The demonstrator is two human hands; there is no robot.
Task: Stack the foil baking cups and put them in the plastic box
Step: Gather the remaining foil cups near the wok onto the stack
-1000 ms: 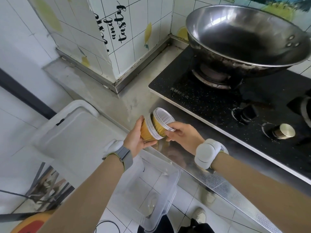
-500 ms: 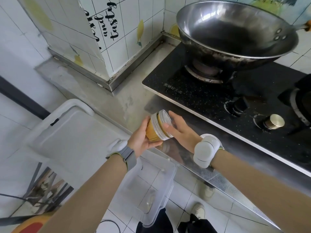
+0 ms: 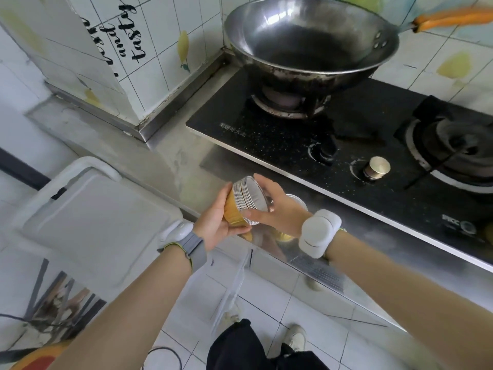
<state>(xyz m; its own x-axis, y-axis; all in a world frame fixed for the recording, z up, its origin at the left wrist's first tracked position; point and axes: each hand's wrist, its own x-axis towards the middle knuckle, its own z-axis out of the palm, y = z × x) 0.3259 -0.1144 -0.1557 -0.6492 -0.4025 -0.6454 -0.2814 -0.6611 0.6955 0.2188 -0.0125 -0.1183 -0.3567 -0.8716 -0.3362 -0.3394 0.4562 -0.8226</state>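
Clear plastic box (image 3: 236,284) under desk (image 3: 165,156) front edge, barely discernible. Stack of gold foil baking cups (image 3: 246,201) sideways between hands: left hand (image 3: 217,221) grips base, right hand (image 3: 280,209) pinches rim.

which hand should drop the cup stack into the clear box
Left. The left hand grips the stack of foil cups round its gold side, and the plastic box sits below the counter edge, nearer that forearm. The right hand only holds the rim.
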